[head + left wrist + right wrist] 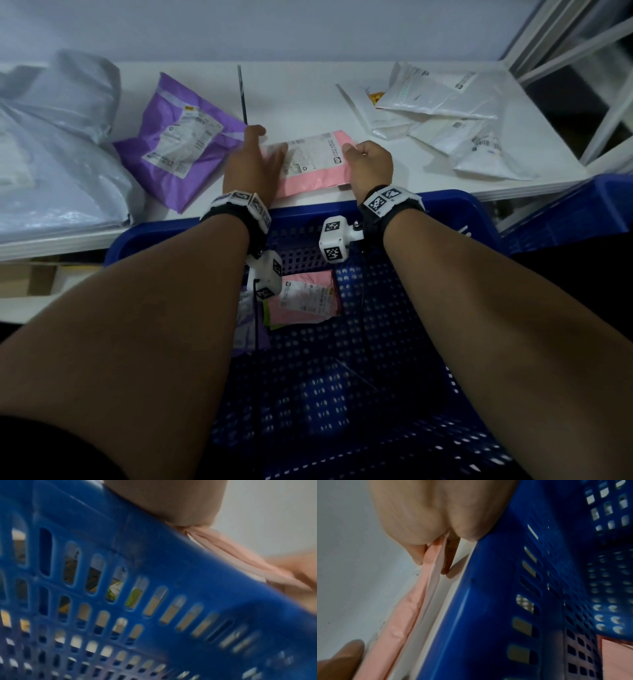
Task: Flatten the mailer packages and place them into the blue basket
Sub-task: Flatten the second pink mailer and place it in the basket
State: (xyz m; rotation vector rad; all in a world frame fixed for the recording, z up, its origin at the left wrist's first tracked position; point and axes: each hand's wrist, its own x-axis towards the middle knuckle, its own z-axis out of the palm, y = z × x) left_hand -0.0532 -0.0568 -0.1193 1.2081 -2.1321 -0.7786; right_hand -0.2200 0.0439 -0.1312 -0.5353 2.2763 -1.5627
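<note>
A pink mailer [315,161] with a white label lies on the white table [301,99], close to its front edge. My left hand [270,150] lies flat on the mailer's left part, fingers straight. My right hand [356,150] pinches the mailer's right edge; in the right wrist view the thumb [416,553] sits on top of the pink mailer [412,608] and the fingers curl beneath. The blue basket [445,212] stands right below the table edge under both wrists. It holds another pink mailer [305,298] on top of a green and a purple one.
A purple mailer [178,140] lies to the left of my hands, with big grey bags [58,137] beyond it. Several white mailers [442,102] are piled at the right. A second blue basket [582,212] stands at the far right, beside a white frame.
</note>
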